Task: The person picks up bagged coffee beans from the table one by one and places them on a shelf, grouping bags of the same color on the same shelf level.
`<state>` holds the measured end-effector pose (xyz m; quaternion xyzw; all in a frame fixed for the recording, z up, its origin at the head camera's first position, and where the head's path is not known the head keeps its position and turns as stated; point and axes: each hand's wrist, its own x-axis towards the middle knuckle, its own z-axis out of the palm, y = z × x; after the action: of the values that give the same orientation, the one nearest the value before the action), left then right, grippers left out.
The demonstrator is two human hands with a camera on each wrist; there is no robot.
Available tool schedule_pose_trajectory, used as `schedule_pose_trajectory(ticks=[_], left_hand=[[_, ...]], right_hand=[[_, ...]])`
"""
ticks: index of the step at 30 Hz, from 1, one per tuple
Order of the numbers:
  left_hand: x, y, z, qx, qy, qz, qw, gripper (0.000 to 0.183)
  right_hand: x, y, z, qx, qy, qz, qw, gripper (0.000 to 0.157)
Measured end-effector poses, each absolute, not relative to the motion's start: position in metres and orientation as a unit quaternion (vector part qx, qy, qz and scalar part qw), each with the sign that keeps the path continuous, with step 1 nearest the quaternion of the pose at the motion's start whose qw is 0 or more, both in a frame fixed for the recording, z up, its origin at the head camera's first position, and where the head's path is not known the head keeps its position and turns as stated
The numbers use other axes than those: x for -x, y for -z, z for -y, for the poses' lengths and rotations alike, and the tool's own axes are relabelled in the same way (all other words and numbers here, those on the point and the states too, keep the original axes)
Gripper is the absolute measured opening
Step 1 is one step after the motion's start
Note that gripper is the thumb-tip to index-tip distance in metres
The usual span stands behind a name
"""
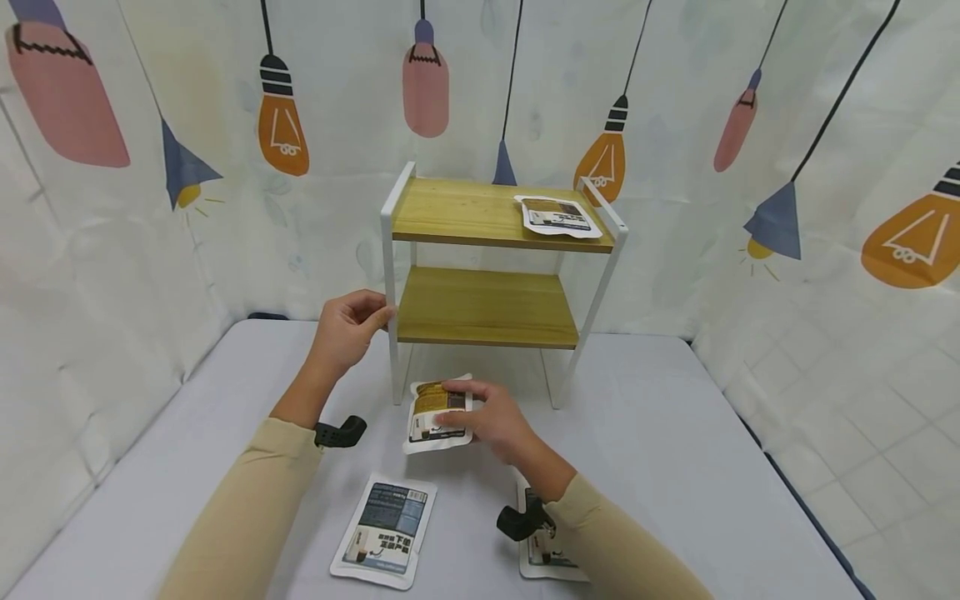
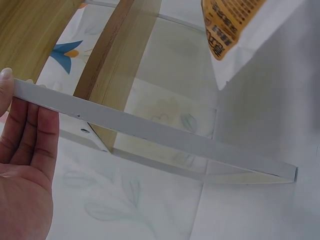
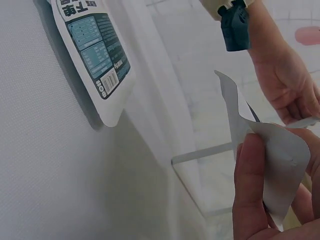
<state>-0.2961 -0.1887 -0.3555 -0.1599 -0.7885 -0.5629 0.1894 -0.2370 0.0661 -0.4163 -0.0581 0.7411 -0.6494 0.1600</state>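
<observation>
My left hand (image 1: 351, 327) grips the white front left post of a two-tier shelf rack (image 1: 487, 329); in the left wrist view the fingers curl behind that post (image 2: 150, 130). Held up in front of the rack's lower part is a white pouch with a brown and yellow label (image 1: 437, 412), pinched by my right hand (image 1: 495, 421). The right wrist view shows the pouch's plain back (image 3: 285, 165), slightly bent between thumb and fingers. A similar pouch (image 1: 555, 218) lies on the right of the top shelf.
Two pouches with blue-grey labels lie on the white table: one pouch (image 1: 386, 531) at front left, another pouch (image 1: 543, 550) partly hidden under my right forearm. Behind the rack hangs a pale curtain (image 1: 337, 225) printed with lamps. The lower wooden shelf (image 1: 487, 308) is bare.
</observation>
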Motion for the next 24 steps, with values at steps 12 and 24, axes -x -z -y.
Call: schedule_pose_trajectory(ticks=[12, 24], left_hand=[[0.297, 0.356, 0.189, 0.163, 0.567, 0.784, 0.193, 0.024], [0.298, 0.356, 0.189, 0.162, 0.562, 0.788, 0.194, 0.024]], right_hand=[[0.235, 0.402, -0.073, 0.064, 0.663, -0.727, 0.165, 0.053], [0.231, 0.383, -0.08, 0.074, 0.67, -0.721, 0.161, 0.053]])
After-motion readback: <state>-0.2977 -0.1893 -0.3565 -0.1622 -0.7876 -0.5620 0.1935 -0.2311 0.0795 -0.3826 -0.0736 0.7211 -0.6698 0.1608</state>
